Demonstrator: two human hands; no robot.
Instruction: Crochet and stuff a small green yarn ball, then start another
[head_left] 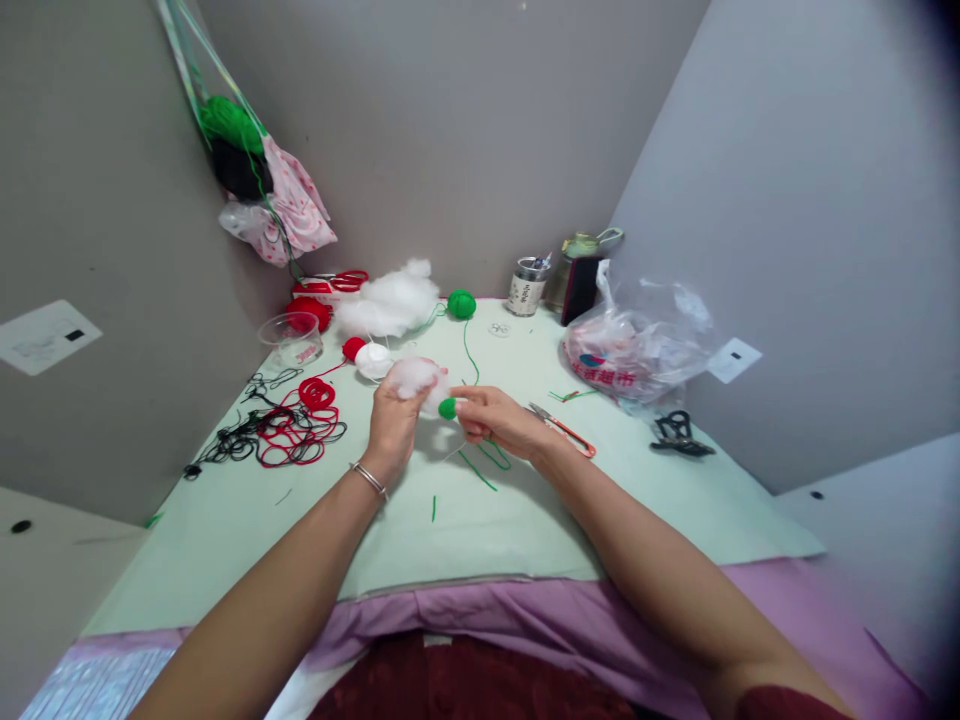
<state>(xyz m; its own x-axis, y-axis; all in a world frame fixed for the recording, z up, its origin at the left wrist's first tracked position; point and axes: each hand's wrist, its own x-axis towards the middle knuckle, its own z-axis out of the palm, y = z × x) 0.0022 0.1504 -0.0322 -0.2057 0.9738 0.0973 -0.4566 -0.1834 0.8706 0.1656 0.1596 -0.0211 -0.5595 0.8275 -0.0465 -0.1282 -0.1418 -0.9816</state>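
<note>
My left hand is closed around a tuft of white stuffing above the middle of the table. My right hand has its fingers curled at a small, rounded green yarn piece, touching it at the fingertips. Between the hands, the green piece meets something whitish under the stuffing; whether they are joined I cannot tell. Green yarn lies on the cloth below my right hand. Orange-handled thread snips rest beside my right wrist.
Behind my hands are a large heap of stuffing, a green yarn ball and a white yarn ball. Tangled black and red yarn spreads at left, near a clear plastic cup. A plastic bag sits at right.
</note>
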